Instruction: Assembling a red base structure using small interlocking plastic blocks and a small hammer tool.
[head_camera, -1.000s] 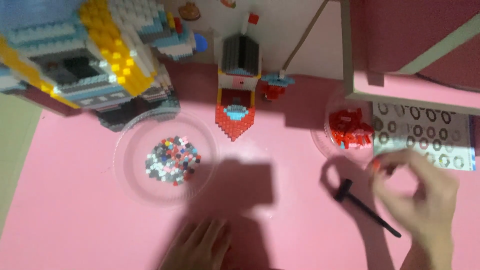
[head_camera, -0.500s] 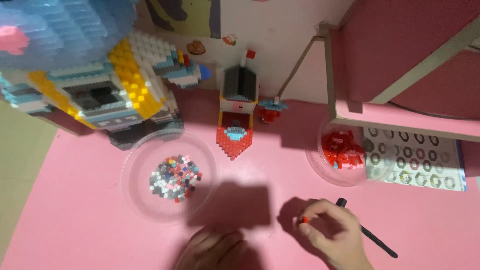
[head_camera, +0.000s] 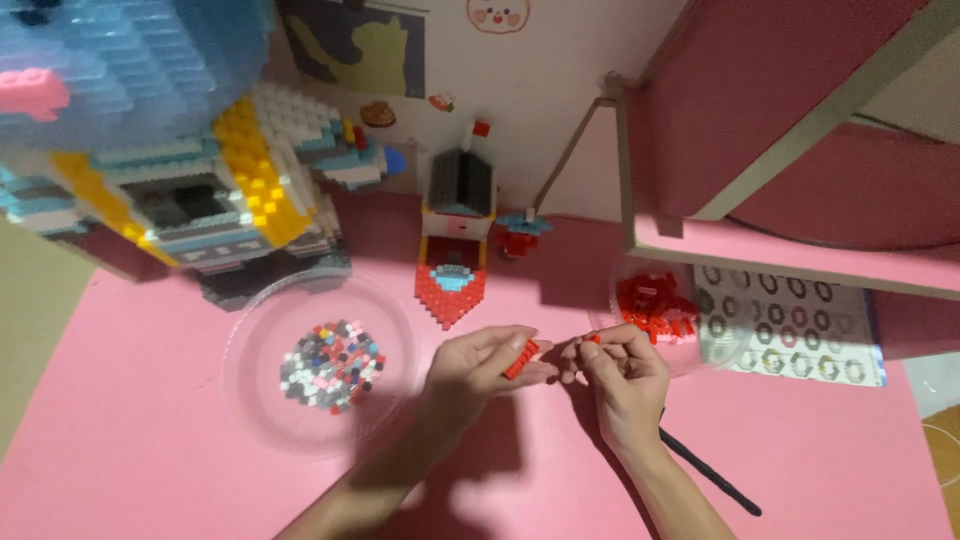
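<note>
Since half a second ago both my hands have risen from the near edge of the pink worktop (head_camera: 150, 470) and met just in front of the red block panel (head_camera: 450, 295), my landmark. My left hand (head_camera: 480, 365) is closed: its fingers (head_camera: 525, 375) pinch one short red strip of blocks (head_camera: 521, 358). My right hand (head_camera: 620, 375) sits just right of it, almost touching; its fingers (head_camera: 590, 350) are closed on one tiny red piece (head_camera: 593, 339). Strip and piece lie a little apart, both held above the worktop, near and slightly right of the panel's point.

Count of containers: two clear round dishes. One dish (head_camera: 250, 400), left of the panel, holds mixed grey, red, blue and pink bits; number too fine to tell. The other dish (head_camera: 720, 350), right of the panel, holds a heap of red blocks (head_camera: 655, 305).

One black stick tool (head_camera: 710, 480) lies on the worktop, well right of the panel, partly under my right wrist. One small dark-roofed block house (head_camera: 460, 190) stands directly behind the panel. One large block model (head_camera: 200, 190) stands far left of it.
</note>
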